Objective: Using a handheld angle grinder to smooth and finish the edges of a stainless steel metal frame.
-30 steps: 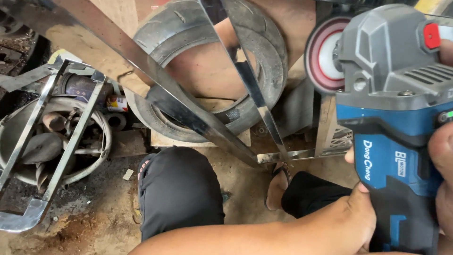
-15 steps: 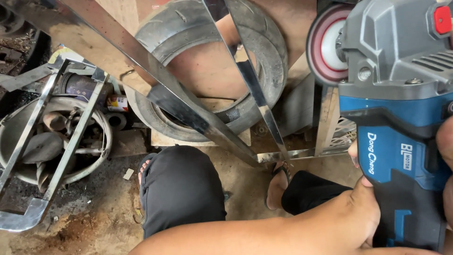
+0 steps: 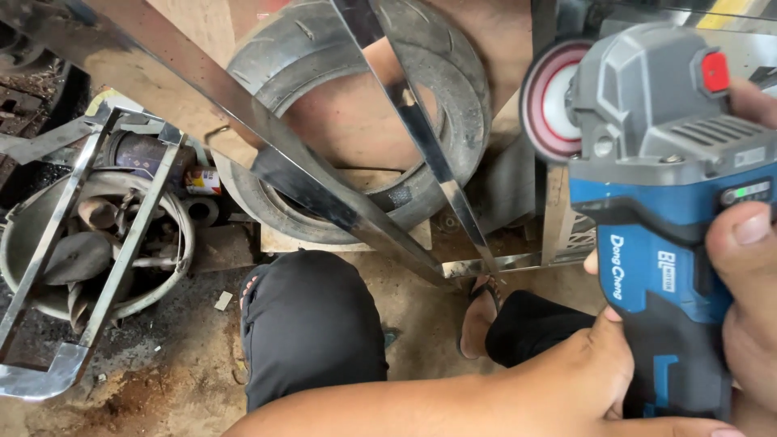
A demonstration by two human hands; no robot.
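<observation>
Holding the grinder [image 3: 672, 218] tight, both hands have their fingers closed around its blue and grey body. The left hand [image 3: 591, 368] wraps the bottom of the handle from the left side. The right hand [image 3: 749, 299] grips the other side, with its thumb lying near a small green light. The grinder sits at the right edge, up in the air, with its round disc [image 3: 546, 101] facing left. The disc looks fuzzy and has a red ring.

Just left of the disc, shiny flat metal bars [image 3: 340, 210] slant down and meet in a point. They stand between the grinder and an old black tire [image 3: 453, 97] on the dirt floor [image 3: 162, 380]. The tire is round and smooth. Below the bars are the person's knees [image 3: 312, 324] in dark cloth, and a foot in a sandal [image 3: 477, 311]. At far left, a second shiny frame [image 3: 77, 267] lies over a dusty bowl [image 3: 174, 243] full of rusty parts. Open room shows between the knees and low on the left.
</observation>
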